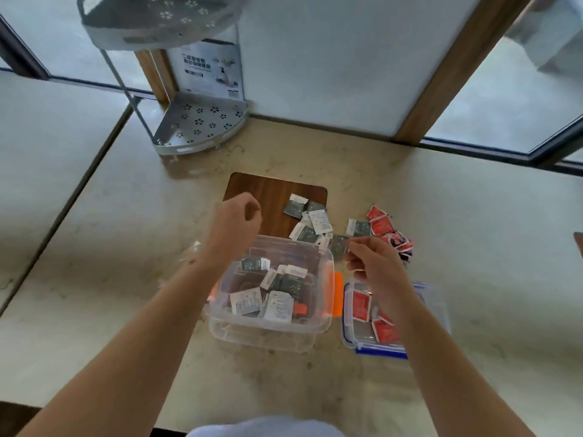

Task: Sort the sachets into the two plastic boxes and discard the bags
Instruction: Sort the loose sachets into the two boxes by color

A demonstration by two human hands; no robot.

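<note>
A clear box with orange clasps [328, 279] holds several dark green and white sachets [277, 298]. To its right, a blue-rimmed box [378, 353] holds red sachets [361, 305]. More green and white sachets [310, 222] lie loose beyond the boxes, with a pile of red sachets [386, 230] to their right. My left hand [235, 227] hovers over the far left corner of the clear box, fingers loosely curled and holding nothing. My right hand [370, 263] is between the boxes, fingertips pinched on the edge of a dark green sachet [338, 244]. A crumpled clear bag [193, 249] lies left of my left forearm.
A dark wooden board [268, 193] lies under part of the loose sachets. A grey two-tier corner rack [198, 124] stands at the back left beside a printed card. Window frames and a wall close off the back; the beige stone table [126, 234] has a seam at the left.
</note>
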